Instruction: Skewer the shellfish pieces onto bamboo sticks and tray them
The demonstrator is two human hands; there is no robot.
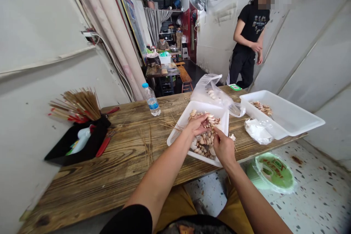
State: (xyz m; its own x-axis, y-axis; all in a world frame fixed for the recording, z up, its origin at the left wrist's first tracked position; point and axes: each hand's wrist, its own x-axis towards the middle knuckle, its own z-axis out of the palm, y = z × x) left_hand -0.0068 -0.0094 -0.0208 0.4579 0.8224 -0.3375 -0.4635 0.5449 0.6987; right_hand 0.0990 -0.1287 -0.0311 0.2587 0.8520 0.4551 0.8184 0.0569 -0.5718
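One tabletop of dark-grained, knotted wood [120, 168] spans the scene. At its left end stands one black, open-topped box [98, 131] with a dense fan of thin tan wooden sticks [85, 106] above it, too many to count. One slim, red-handled tool [103, 146] lies against its right side. Next comes a wide stretch of bare wood, then several loose, thin wooden sticks [149, 146] crossing each other, and one upright, clear plastic bottle with a blue cap [152, 102] near the back edge.

Two white, rectangular plastic trays stand farther right. The nearer white tray [225, 124] reaches the front edge and holds a heap of pale, moist, rounded food pieces [205, 139]. Over the heap is the left hand [196, 124], half curled, thumb apart from fingers; I cannot tell whether it grips a piece. The right hand [225, 148] is folded, index finger forward among the pieces — what it pinches is hidden.

Behind lies one crumpled, translucent plastic bag [204, 87] with pale pieces inside. The second white tray [296, 117] carries one small cluster of food [262, 108] — mostly open floor otherwise. One small clear bag of white material [257, 131] sits just before it; below, past the front edge, stands one round green bin [253, 173].
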